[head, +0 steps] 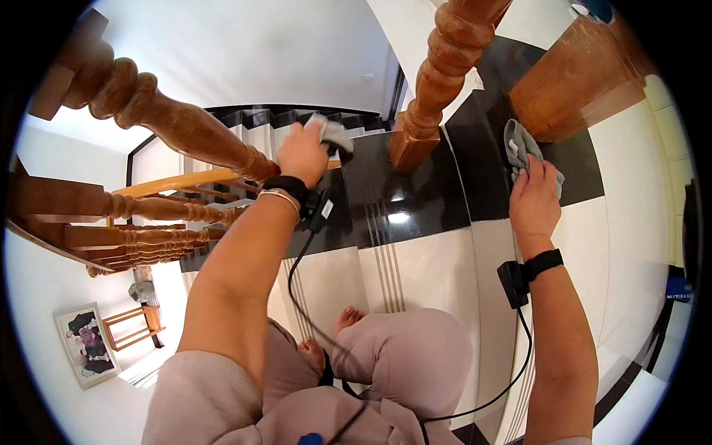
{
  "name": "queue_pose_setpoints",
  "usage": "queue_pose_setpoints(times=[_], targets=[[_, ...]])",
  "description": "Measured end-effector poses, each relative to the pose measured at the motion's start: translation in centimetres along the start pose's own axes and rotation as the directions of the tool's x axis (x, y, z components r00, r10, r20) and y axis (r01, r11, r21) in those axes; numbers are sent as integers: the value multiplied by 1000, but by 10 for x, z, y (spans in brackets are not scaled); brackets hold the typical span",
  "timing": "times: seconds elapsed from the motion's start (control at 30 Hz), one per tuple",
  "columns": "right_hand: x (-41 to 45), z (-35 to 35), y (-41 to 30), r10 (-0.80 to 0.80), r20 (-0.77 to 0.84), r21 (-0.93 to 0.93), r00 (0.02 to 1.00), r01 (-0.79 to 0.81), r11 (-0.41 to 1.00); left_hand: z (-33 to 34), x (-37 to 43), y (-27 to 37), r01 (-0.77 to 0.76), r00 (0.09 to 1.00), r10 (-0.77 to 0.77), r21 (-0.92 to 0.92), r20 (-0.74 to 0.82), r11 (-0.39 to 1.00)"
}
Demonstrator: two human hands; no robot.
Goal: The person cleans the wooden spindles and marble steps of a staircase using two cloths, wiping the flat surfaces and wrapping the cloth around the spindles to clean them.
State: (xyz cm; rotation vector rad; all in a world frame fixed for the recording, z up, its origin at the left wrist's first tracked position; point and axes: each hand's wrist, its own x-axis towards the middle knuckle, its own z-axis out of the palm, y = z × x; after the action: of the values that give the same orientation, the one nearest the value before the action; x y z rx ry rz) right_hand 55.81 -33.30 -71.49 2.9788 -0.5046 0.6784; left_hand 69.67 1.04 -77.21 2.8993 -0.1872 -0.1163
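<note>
My left hand [303,153], slightly blurred, grips a bunched grey cloth [334,135] beside the lower end of a turned wooden baluster [189,128]. Whether that cloth touches the baluster or the floor edge, I cannot tell. In my right hand [535,203] is another grey cloth [523,142], pressed against the black floor tile [495,192]. This cloth lies right at the foot of a thick square wooden post [578,83]. Between my hands stands a second turned baluster [450,61] with a square base on the glossy black border.
Beyond the edge, dark-and-light stairs [261,122] descend beside a wooden handrail [178,181]. More balusters [161,214] line the left. Black cables [300,272] run from devices strapped at both wrists. Cream tiles [428,267] lie under my bare feet [349,317].
</note>
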Motion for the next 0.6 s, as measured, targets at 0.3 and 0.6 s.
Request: queue_pose_setpoints(times=[0.3, 0.6], targets=[[1, -1, 0, -12, -6, 77, 1000, 12, 997, 42, -100, 9, -786, 618, 785, -1, 42, 619], [-1, 6, 4, -11, -44, 61, 999, 13, 998, -7, -95, 8, -454, 891, 454, -36, -13, 890]])
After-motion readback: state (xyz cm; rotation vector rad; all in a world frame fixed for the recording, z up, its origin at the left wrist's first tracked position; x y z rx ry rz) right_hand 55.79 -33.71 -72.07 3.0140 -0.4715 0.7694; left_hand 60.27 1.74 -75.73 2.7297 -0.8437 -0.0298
